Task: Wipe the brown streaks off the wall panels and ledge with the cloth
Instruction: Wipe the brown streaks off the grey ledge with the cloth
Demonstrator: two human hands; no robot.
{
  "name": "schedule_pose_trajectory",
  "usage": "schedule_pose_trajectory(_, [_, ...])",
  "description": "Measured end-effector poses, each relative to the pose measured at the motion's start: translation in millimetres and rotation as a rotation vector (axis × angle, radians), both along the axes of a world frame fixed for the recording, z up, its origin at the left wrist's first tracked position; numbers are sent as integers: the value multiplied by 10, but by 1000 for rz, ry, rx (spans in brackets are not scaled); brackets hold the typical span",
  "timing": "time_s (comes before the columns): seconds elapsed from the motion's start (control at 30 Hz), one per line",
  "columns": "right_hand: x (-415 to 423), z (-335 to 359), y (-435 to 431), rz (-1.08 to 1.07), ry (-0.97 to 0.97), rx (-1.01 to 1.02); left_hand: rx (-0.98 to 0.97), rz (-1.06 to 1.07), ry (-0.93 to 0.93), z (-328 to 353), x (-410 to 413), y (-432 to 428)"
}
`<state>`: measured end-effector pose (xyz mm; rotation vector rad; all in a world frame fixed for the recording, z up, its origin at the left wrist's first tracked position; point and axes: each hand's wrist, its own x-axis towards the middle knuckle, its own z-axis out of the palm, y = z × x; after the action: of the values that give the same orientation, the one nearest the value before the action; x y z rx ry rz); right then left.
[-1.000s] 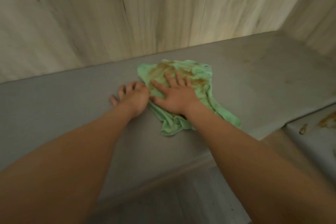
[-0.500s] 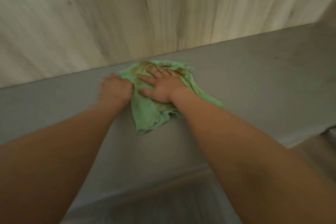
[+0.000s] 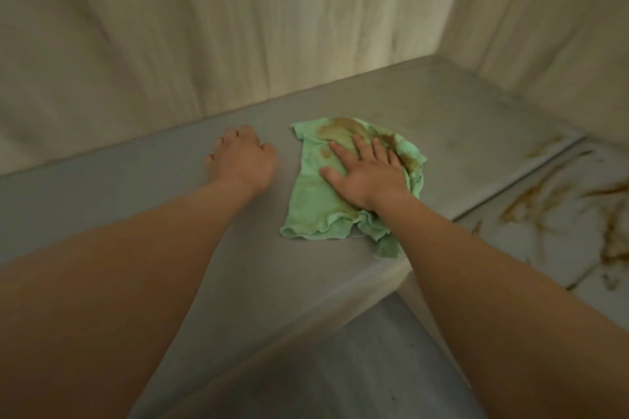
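Observation:
A green cloth (image 3: 313, 200) stained brown along its far edge lies flat on the grey ledge (image 3: 136, 200). My right hand (image 3: 366, 173) presses on it with straight, spread fingers. My left hand (image 3: 243, 158) rests on the bare ledge a short way left of the cloth, its fingers bent down against the surface, holding nothing. Brown streaks (image 3: 544, 200) mark the pale surface to the right of the ledge, and a fainter streak (image 3: 544, 146) sits at the ledge's right end. Pale wood-grain wall panels (image 3: 238, 27) rise behind the ledge.
A second wall panel (image 3: 544, 27) closes the corner at the right. The ledge's front edge drops to a grey floor (image 3: 357, 367) below. My two forearms cross the lower part of the view.
The cloth has slid right along the ledge under my right hand. My left hand has come off the cloth and now rests apart from it. The streaked surface at the right is back in view.

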<state>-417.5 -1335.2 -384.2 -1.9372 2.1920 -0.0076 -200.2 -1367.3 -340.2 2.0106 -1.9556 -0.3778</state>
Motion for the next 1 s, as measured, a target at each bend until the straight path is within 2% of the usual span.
schedule_pose_trajectory(0.1, [-487, -2, 108, -159, -6, 1, 15, -102, -58, -26, -479, -117])
schedule_pose_trajectory(0.3, [-1037, -19, 12, -404, -18, -12, 115, -217, -386, -226, -802, -429])
schedule_pose_trajectory(0.37, [-1154, -32, -143, -435, -6, -14, 178, -177, -396, -346, -713, -516])
schedule_pose_trajectory(0.47, [-1312, -12, -473, -476, 23, -5, 161, -141, -343, -497, -654, -566])
schedule_pose_trajectory(0.57, [-1273, 8, -828, -493, 33, 38, 136, -152, -366, -566, -670, -577])
schedule_pose_trajectory(0.67, [-1003, -1, -1229, -407, 17, 35, 115, -151, -365, -610, -657, -622])
schedule_pose_trajectory(0.83, [-397, -12, -1797, -93, 9, 12, 103, -163, -361, -649, -645, -648])
schedule_pose_trajectory(0.93, [-304, 45, -1842, 120, -42, -32, 82, -167, -364, -675, -639, -646])
schedule_pose_trajectory(1.0, [-340, 52, -1761, 168, -23, -67, 84, -166, -363, -679, -631, -651])
